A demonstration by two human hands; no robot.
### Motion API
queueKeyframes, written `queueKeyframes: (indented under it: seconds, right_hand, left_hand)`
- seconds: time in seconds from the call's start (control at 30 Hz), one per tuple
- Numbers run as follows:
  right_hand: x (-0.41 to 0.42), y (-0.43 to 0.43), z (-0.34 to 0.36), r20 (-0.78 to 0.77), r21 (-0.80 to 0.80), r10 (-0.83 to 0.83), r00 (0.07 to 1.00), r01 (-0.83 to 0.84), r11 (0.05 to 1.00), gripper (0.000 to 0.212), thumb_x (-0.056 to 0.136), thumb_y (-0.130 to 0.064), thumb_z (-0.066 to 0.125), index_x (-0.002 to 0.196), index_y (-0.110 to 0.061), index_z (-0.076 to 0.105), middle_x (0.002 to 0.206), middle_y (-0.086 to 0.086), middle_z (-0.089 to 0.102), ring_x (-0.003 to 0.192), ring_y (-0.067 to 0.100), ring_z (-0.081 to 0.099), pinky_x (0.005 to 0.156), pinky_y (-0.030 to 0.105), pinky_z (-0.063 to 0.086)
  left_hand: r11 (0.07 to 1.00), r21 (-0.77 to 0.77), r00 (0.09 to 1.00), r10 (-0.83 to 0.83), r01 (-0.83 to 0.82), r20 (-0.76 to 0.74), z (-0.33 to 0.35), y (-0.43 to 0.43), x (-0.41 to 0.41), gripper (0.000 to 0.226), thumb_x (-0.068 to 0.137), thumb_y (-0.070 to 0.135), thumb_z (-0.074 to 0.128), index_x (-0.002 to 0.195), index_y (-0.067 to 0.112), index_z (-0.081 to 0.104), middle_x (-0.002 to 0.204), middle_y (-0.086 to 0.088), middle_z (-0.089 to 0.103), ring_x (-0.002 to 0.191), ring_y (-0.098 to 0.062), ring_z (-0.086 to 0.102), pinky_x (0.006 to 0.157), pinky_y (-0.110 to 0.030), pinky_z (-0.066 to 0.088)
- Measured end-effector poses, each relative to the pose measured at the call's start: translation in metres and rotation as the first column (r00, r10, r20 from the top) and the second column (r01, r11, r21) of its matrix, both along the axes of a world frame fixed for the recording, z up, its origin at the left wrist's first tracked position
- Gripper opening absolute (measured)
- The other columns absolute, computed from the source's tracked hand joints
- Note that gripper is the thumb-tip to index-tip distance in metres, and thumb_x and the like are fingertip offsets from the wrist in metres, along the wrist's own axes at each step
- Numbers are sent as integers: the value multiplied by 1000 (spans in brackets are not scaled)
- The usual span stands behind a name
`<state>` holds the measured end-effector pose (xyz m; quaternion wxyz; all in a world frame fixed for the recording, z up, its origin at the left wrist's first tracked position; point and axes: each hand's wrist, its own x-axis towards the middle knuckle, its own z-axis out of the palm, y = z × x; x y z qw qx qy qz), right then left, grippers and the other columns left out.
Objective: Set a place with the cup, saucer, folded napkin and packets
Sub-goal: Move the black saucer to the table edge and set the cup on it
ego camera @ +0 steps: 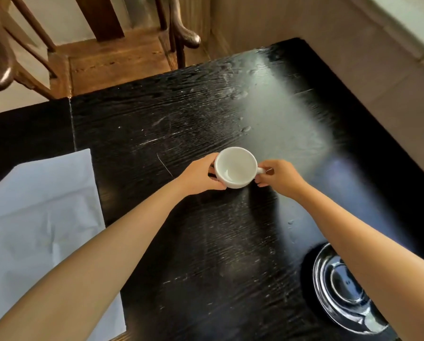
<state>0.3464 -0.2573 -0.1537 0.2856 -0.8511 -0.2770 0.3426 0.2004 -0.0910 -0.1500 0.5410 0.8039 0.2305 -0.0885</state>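
Observation:
A white cup (235, 167) stands upright and empty near the middle of the black wooden table (181, 124). My left hand (198, 175) wraps the cup's left side. My right hand (278, 175) pinches its handle, which points right. A glossy dark saucer (338, 291) lies near the table's front right, partly hidden under my right forearm. A large pale paper napkin (41, 217) lies spread flat at the left edge, my left forearm crossing its lower part. No packets are in view.
A wooden armchair (102, 52) stands beyond the table's far edge. A pale wall and ledge (378, 57) run along the table's right side. A seam (72, 124) divides the tabletop at the left.

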Motion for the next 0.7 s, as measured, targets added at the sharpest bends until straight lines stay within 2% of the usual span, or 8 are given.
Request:
queueKeyframes:
  seconds: [0.07, 0.17, 0.23, 0.3, 0.37, 0.5, 0.57, 0.7]
  right_hand:
    - [-4, -5, -1, 28, 51, -27, 999, 26, 998, 21, 83, -2, 62, 74, -20, 61, 70, 3, 66, 48, -8, 61, 62, 11, 52]
    - [-7, -15, -4, 43, 144, -94, 995, 87, 986, 28, 83, -6, 63, 71, -32, 60, 70, -1, 69, 64, 7, 68, 77, 30, 56]
    - [-8, -25, -5, 41, 190, -145, 989, 134, 972, 30, 82, -4, 63, 73, -33, 63, 70, -1, 69, 70, 16, 70, 78, 34, 56]
    - [-10, -36, -1, 43, 228, -178, 983, 164, 960, 22, 83, -1, 60, 82, -21, 69, 72, 1, 69, 64, 5, 68, 71, 20, 54]
    - [-12, -51, 5, 55, 264, -199, 978, 178, 948, 19, 83, 3, 58, 89, -11, 70, 73, 3, 68, 58, -6, 64, 63, 6, 49]
    - [-10, -90, 19, 70, 328, -263, 962, 227, 917, 31, 82, 3, 59, 76, -27, 64, 74, -1, 69, 63, 0, 68, 66, 11, 53]
    - [-11, -112, 25, 92, 338, -275, 957, 229, 913, 27, 83, 3, 58, 79, -23, 65, 74, 1, 69, 62, -1, 68, 65, 11, 53]
    - [-22, -164, 39, 137, 343, -340, 930, 277, 898, 13, 85, 1, 60, 88, -9, 68, 72, -7, 66, 57, -14, 61, 60, -1, 42]
  left_hand:
    - [999, -16, 999, 34, -34, 27, -2, -4, -1, 79, 71, 6, 78, 138, 19, 39, 130, -1, 53, 108, -11, 54, 88, -24, 45]
    - [997, -20, 996, 81, -80, 48, -1, -16, -3, 77, 71, 6, 78, 137, 19, 40, 125, 3, 53, 107, -9, 53, 85, -21, 45]
    - [992, -35, 990, 123, -121, 62, 1, -28, -4, 76, 71, 6, 78, 135, 20, 41, 118, 8, 52, 105, -7, 53, 84, -19, 45]
    - [984, -58, 982, 171, -167, 85, 2, -44, -6, 75, 70, 5, 79, 133, 21, 43, 115, 10, 53, 104, -7, 55, 84, -18, 48]
    - [977, -60, 972, 208, -202, 110, 4, -63, -7, 75, 68, 6, 80, 132, 22, 44, 113, 12, 53, 100, -4, 56, 76, -9, 49]
    - [963, -82, 949, 266, -256, 167, 18, -111, -8, 72, 67, 9, 82, 127, 23, 45, 113, 12, 51, 93, 1, 56, 70, 0, 46]
    - [956, -125, 936, 286, -265, 206, 26, -138, -9, 66, 66, 9, 82, 118, 27, 45, 116, 9, 52, 94, 2, 57, 71, -2, 48]
    - [940, -240, 931, 295, -243, 214, 37, -189, -14, 64, 64, 8, 83, 112, 26, 45, 123, 4, 52, 97, 2, 58, 70, -3, 47]
